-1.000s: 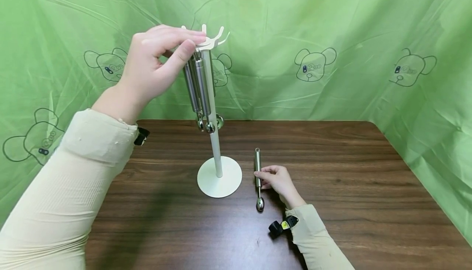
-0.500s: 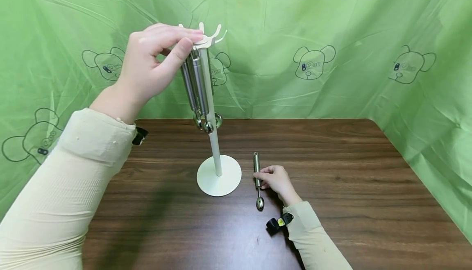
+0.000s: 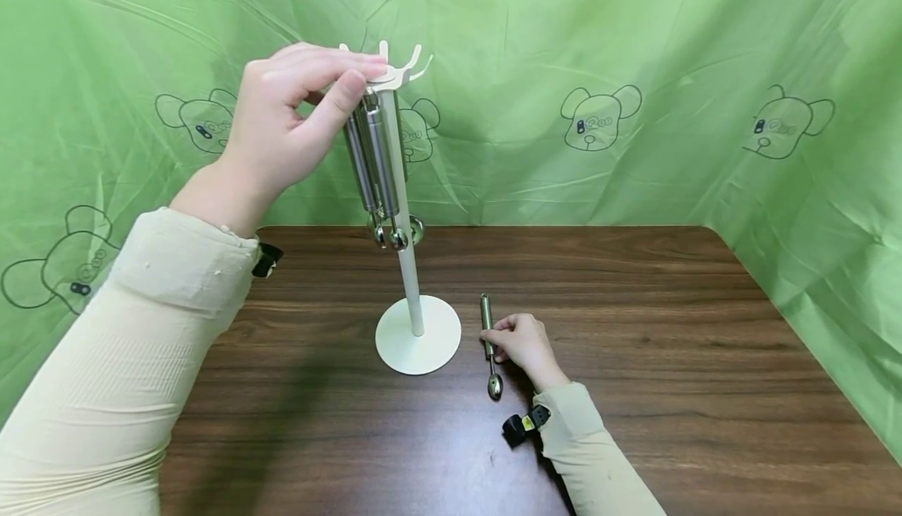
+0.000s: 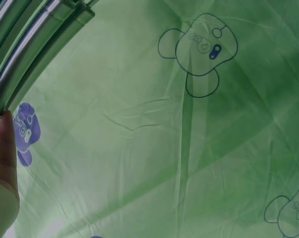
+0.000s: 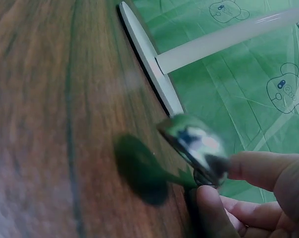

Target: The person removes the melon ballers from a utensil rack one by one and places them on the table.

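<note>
Scoop (image 3: pixel 487 316), pinched at the handle by the right hand (image 3: pixel 527 341), sits low just right of the white stand (image 3: pixel 412 281), bowl end toward the person and long axis running away, while the left hand (image 3: pixel 289 109) rests high on the stand's top, its full grip hidden.

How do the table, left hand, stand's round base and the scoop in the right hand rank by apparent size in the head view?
1. Table
2. Left hand, enlarged by nearness to the camera
3. Round base
4. Scoop
</note>
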`<state>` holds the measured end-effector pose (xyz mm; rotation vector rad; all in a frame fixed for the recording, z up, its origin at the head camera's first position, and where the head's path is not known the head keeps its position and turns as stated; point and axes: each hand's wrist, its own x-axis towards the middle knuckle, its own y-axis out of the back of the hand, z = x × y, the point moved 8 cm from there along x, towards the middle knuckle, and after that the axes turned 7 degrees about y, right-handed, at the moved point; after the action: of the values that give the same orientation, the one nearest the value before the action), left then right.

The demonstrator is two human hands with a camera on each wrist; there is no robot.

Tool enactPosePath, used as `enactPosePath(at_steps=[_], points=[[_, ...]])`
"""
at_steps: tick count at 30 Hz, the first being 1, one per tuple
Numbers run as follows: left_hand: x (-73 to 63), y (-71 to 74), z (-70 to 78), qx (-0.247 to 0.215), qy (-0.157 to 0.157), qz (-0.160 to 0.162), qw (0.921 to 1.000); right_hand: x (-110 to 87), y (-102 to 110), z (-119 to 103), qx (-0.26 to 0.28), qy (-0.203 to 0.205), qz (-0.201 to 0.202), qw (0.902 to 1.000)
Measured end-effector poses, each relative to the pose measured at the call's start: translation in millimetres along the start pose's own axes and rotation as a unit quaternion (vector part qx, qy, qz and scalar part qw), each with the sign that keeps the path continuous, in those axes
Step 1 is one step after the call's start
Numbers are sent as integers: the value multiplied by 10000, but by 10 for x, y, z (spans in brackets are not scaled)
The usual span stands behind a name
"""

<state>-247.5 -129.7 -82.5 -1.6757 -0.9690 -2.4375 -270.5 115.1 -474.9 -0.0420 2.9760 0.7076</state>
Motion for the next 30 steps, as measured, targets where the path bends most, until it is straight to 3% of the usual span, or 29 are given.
enactPosePath(at_steps=[19,30], points=[[18,23,6,70,-13,-106,9999,-5,-23,12,457,-68,-5,9989],[27,6,-13,188,57,-188,9996,-45,82,-13,778,-81,-59,9969]])
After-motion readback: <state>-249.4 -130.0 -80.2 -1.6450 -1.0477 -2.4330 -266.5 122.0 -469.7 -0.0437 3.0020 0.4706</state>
